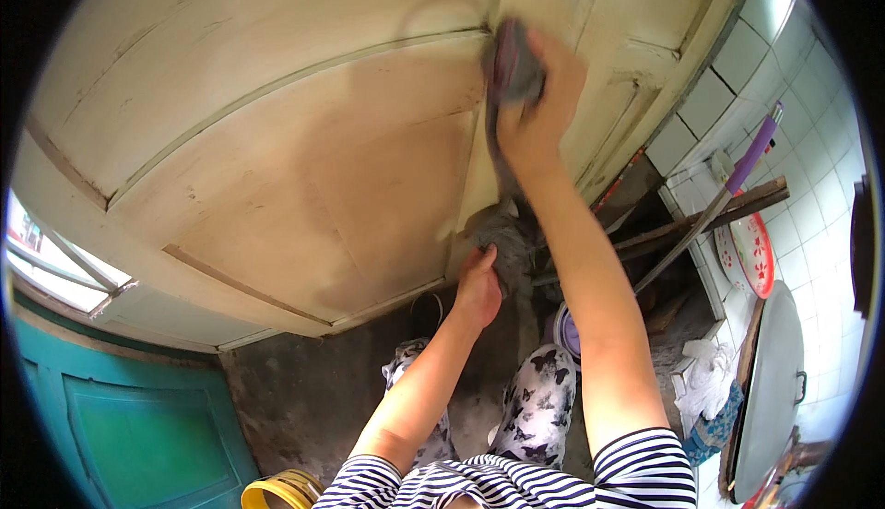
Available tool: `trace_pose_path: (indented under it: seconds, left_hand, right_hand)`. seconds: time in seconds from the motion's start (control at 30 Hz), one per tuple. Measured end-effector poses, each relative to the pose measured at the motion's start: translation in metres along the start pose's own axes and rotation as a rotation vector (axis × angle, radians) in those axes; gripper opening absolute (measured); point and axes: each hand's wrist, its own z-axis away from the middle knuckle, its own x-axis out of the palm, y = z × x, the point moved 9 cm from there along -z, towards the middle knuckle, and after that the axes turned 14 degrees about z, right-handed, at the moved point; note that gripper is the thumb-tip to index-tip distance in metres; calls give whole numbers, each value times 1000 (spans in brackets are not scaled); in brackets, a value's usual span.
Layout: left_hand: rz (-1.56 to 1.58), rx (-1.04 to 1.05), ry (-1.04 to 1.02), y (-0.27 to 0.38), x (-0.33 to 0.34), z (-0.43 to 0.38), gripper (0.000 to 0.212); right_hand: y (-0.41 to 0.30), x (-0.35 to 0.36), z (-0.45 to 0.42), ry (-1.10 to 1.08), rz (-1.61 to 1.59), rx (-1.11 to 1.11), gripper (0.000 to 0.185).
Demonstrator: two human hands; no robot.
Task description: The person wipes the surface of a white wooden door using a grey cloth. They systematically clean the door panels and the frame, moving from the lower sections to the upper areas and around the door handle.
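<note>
My right hand (543,111) is raised against a cream-painted wooden panelled door (290,184), gripping a bunched dark grey cloth (515,70) with a reddish patch. Motion blurs both hand and cloth. Lower down, the fingers of my left hand (478,288) are closed on a grey rag (508,243) beside the door's lower edge. A dark strip runs between the two bundles; whether they are one piece of cloth I cannot tell. Brownish smears and darker shadow lie over the panel left of my right hand.
On the right, a long metal tool with a purple handle (753,146) and a wooden stick (747,205) jut out near a red-rimmed enamel basin (752,250). A large metal lid (771,391) stands below. A yellow bucket (287,488) and a green door (148,433) are at lower left.
</note>
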Motion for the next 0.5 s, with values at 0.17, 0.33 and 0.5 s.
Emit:
trace_pose_path:
  seconds: [0.17,0.33,0.5]
  left_hand:
    - [-25,-33,155,-4,0,10,35]
    - [31,21,60,0,0,14,34]
    - [-6,-69,-163,-12,-8,-4,33]
  right_hand:
    - [16,-11,111,-337,-77,118,56]
    - [58,-16,39,-7,-165,701,53]
    - [-82,31,30,-93,-152,231,52]
